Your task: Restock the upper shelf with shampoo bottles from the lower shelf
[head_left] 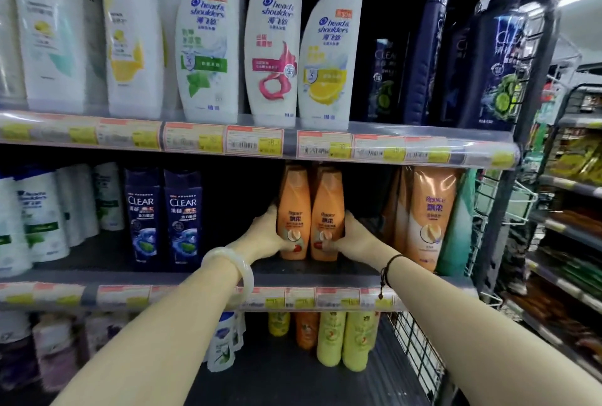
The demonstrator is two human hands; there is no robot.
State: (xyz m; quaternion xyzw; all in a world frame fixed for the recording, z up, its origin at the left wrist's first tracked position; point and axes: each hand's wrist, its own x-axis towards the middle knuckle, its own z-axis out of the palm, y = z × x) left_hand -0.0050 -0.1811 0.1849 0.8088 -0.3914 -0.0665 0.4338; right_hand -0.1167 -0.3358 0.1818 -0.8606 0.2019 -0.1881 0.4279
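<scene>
From the head camera, we are looking at store shelves full of shampoo. We are reaching both arms to the lower shelf (pixel 325 270). Our left hand (pixel 265 229) is pressing on the left side of one orange bottle (pixel 292 210). Our right hand (pixel 353 233) is pressing on the right side of a second orange bottle (pixel 327 213). The two bottles are standing up straight, touching each other, with their bottoms on the shelf. Our fingers are curling around the outer sides and our thumbs are lying on the fronts, so both hands are closing on the bottles and squeezing the pair together.

We are wearing a white bangle (pixel 233 270) on the left wrist and a dark string bracelet (pixel 387 270) on the right wrist.

Just left of the pair, two dark blue bottles (pixel 163 215) are standing near the shelf front. To the right, a bigger orange bottle (pixel 431 216) is standing.

On the upper shelf (pixel 260 141), three white bottles with blue caps (pixel 270 43) are standing in a row right above our hands. Dark bottles (pixel 423 56) are standing to their right, farther back.
</scene>
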